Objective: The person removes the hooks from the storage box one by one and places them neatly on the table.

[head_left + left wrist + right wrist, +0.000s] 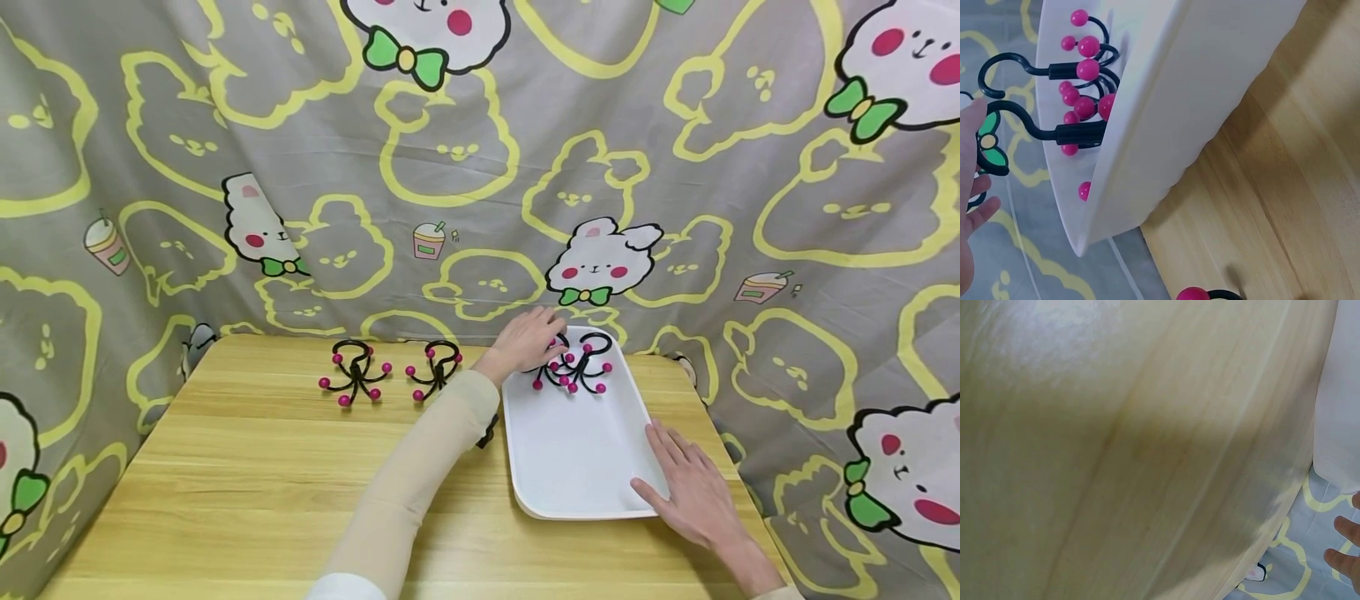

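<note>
A white tray (581, 450) stands on the right of the table. Two black hook-handled head massagers with pink ball tips lie at its far end. In the left wrist view, the nearer massager (1082, 132) has its hook beside my left hand (527, 340). The thumb seems to touch that hook, with a gap to the loosely bent fingers (984, 215). Beside it lies the other massager (585, 367). Straight fingers of my right hand (693, 492) rest at the tray's right rim. At the right wrist view's edge show the fingertips (1342, 557) and tray wall.
Two similar massagers stand on the wooden table (262, 467): one further left (356, 375), the other nearer the tray (438, 375). A black piece (487, 433) shows partly behind my left forearm. A patterned curtain (465, 208) hangs behind the table.
</note>
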`<state>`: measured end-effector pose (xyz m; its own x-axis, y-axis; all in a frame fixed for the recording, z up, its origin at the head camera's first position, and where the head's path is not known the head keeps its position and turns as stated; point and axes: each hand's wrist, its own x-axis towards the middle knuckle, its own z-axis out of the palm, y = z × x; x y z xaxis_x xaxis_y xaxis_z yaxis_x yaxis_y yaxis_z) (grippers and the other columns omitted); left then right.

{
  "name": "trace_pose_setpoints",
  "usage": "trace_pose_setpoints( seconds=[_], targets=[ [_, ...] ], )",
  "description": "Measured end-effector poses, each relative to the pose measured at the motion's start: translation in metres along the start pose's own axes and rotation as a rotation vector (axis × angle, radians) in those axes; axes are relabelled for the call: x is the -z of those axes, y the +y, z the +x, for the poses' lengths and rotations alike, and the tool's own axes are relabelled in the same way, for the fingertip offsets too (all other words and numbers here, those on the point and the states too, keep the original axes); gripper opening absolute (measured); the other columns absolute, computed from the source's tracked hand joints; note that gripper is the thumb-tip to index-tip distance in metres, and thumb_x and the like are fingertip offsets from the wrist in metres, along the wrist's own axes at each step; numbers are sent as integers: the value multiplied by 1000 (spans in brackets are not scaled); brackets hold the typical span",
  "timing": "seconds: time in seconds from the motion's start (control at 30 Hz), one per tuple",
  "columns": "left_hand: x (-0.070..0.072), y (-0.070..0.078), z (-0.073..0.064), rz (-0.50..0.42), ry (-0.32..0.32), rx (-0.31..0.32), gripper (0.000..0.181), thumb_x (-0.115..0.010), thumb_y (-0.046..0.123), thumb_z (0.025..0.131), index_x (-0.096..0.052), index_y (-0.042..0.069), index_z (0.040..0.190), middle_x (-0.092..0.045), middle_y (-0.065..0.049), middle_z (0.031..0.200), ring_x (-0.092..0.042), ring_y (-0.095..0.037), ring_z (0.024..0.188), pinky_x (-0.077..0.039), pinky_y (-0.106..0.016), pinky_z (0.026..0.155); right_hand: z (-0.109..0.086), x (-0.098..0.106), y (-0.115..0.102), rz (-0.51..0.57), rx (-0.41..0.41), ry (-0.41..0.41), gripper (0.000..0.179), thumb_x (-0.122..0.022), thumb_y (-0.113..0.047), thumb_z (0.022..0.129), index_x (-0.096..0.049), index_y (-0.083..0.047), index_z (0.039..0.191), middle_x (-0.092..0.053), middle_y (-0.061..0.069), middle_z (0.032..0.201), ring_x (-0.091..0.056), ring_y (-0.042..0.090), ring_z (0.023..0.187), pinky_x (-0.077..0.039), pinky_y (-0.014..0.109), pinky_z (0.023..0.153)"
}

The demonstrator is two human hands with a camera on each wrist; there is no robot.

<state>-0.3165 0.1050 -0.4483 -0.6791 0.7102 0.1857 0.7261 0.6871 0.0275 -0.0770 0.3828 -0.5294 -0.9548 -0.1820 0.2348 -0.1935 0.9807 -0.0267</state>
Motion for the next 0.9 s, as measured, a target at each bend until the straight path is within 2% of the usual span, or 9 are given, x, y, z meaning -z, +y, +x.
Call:
trace_pose_setpoints(
  seconds=[0.5,0.9],
  targets=[
    [2,-2,-5,32,27,-31,21,-54,42,110,-62,27,122,-62,3,118,-57,-16,106,-51,-28,83,0,1,0,5,-2,-8,89,-65,-60,96,-42,-4,160,-47,19,163,-47,44,146,-38,65,116],
    [4,-3,-10,57,54,-48,18,-53,38,110,-63,27,120,-64,4,118,-60,-17,111,-54,-31,87,0,0,1,5,-2,-10,89,-65,-61,96,-41,-5,161,-47,19,164,-48,44,145,-37,64,116]
  ],
)
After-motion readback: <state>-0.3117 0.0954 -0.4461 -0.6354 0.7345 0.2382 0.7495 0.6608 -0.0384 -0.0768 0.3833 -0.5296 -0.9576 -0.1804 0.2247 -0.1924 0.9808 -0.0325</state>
